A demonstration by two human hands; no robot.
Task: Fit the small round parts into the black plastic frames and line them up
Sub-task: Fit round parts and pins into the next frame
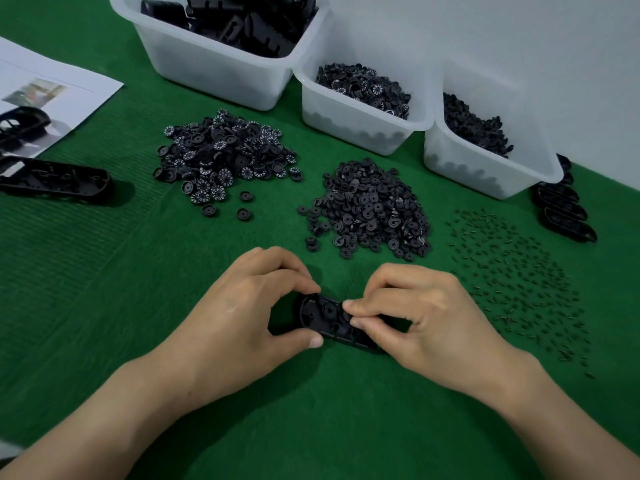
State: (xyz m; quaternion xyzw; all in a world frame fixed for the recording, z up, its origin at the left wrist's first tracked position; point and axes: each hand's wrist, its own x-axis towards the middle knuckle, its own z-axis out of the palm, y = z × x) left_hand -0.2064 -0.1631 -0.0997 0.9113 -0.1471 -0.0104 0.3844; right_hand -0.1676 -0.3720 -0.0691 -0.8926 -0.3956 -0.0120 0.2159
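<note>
Black frame lies on green mat at centre, slightly toward 6 o'clock, long axis running 10 to 4 o'clock, open side up. Left hand grips its 9 o'clock end, forefinger on far edge, thumb on near edge, narrow span. Right hand comes in from 4 o'clock, thumb and forefinger pinched tight on the frame's middle, other fingers curled; can't tell if a small part sits between the tips. Pile of numbered dials at 11 o'clock, pile of plain round parts at 1 o'clock, loose scatter of tiny pins at 3 o'clock. Three white bins along 12 to 2 o'clock: big bin with black frames, middle bin with dials, right bin with round parts. Row of frames at 2 o'clock beside right bin. Spare frame at 9 o'clock, printed sheet at 10 o'clock
</note>
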